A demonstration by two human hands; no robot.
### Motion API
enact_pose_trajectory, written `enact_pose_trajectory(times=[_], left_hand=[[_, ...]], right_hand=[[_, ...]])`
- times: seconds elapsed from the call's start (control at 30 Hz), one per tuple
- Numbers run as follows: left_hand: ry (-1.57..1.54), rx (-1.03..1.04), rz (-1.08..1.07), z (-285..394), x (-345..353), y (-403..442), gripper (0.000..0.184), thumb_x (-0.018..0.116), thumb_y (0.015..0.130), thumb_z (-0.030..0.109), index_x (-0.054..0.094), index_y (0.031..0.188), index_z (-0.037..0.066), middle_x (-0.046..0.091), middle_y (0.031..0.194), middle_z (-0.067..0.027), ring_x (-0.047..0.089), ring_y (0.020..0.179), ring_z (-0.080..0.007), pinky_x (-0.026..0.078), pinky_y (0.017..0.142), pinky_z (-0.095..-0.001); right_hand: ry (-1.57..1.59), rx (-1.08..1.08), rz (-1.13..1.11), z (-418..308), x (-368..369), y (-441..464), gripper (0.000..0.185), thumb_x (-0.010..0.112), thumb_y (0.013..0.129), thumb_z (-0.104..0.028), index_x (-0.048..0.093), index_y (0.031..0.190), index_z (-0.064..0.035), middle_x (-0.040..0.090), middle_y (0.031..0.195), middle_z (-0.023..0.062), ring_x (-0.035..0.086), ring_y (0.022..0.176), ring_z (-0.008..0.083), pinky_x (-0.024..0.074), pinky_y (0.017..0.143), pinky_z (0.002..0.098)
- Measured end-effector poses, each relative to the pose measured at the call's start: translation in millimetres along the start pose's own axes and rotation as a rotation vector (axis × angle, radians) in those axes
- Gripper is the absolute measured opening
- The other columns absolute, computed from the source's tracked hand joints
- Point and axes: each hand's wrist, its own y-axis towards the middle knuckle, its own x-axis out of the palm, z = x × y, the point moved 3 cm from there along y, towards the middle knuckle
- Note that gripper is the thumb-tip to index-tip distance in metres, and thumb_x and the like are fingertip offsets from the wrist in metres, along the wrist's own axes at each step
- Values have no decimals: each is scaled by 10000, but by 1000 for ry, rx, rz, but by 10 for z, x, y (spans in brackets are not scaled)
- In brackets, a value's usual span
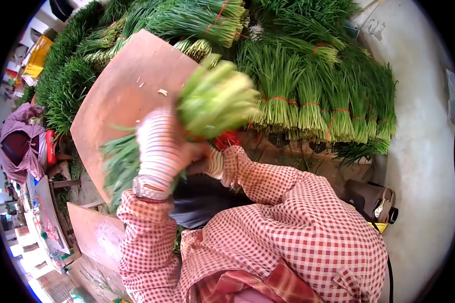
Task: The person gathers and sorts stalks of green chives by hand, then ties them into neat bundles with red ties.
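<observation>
My left hand (159, 144), in a striped glove with a watch at the wrist, is closed around a bunch of garlic chives (217, 101). Its pale cut ends point up and right, blurred by motion, and the green leaves hang down at the left. Close beside it, my right hand (210, 162) is bent in against the underside of the bunch, its fingers curled and partly hidden. What they pinch, I cannot make out. A cluster of red ties (226, 139) shows just above my right hand. Beneath the bunch lies a brown board (121, 91) with small stem scraps.
Tied chive bunches (308, 101) stand along the back and right, with more greens (65, 96) heaped at the left. A pale wall (419, 136) bounds the right side. At the far left are another person (23, 141), a yellow crate (38, 55) and a lower board (96, 235).
</observation>
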Motion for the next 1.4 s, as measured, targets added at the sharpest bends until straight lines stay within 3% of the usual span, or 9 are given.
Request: enact_pose_trajectory(times=[0.17,0.23,0.5,0.63,0.67,0.87,1.1,1.2,1.4], left_hand=[[-269,625,286,669,-269,-145,842,778,543,213,428,1281,8,560,1107,-202,504,1105,-382,384,966,-460],[-256,637,354,603,-319,-110,823,768,547,182,436,1280,12,539,1144,-206,483,1131,-387,376,979,-457],[-365,247,270,-471,21,183,713,720,684,26,427,1332,64,499,1280,-139,433,1244,-247,324,1052,-356],[-271,73,240,-925,516,229,733,787,619,165,472,1276,82,512,1251,-171,469,1198,-328,364,1025,-410],[-280,64,216,-971,667,262,733,787,619,165,472,1276,82,512,1251,-171,469,1198,-328,364,1025,-410],[106,111,293,-989,1084,598,917,786,578,321,356,1368,142,434,1324,-147,407,1208,-349,329,977,-519],[271,34,307,-1155,1309,783,906,819,558,244,389,1354,212,421,1352,-98,386,1252,-332,308,1013,-521],[216,83,353,-1101,1291,784,909,820,540,230,403,1347,210,438,1336,-96,403,1239,-327,320,1003,-515],[175,97,335,-1103,1288,792,886,808,550,207,416,1345,207,445,1334,-100,410,1237,-324,325,1006,-500]], right_hand=[[-393,-51,245,-1317,-476,-290,597,624,831,-196,378,1357,-54,484,1318,132,451,1221,270,341,1075,409],[531,103,398,-1456,-995,-415,586,628,830,-252,405,1337,-60,500,1299,125,481,1189,275,374,1053,422],[77,-205,1593,-2946,-2892,-245,467,573,880,-335,492,1254,-68,506,1272,149,461,1184,262,399,995,454],[-1036,863,991,-1767,-3580,-654,526,509,885,-234,408,1345,0,353,1440,166,352,1323,282,257,1109,371],[-1460,1318,260,-1348,-3370,-598,475,466,879,-305,521,1269,-40,559,1247,180,524,1166,315,386,1008,421],[-315,1551,81,557,-1910,-2049,623,561,836,-451,451,1352,-119,454,1368,149,412,1279,277,300,1084,369],[-850,1383,54,1713,-2496,-2782,497,631,820,-384,592,1189,-53,592,1186,142,535,1129,290,421,947,374],[-633,1494,784,1407,-2427,-1986,325,571,886,-276,597,1134,-67,600,1137,125,574,1032,282,439,901,351],[-976,1701,401,2286,-2806,-1804,664,515,887,-418,284,1431,-116,359,1435,157,409,1275,313,340,1058,381]])
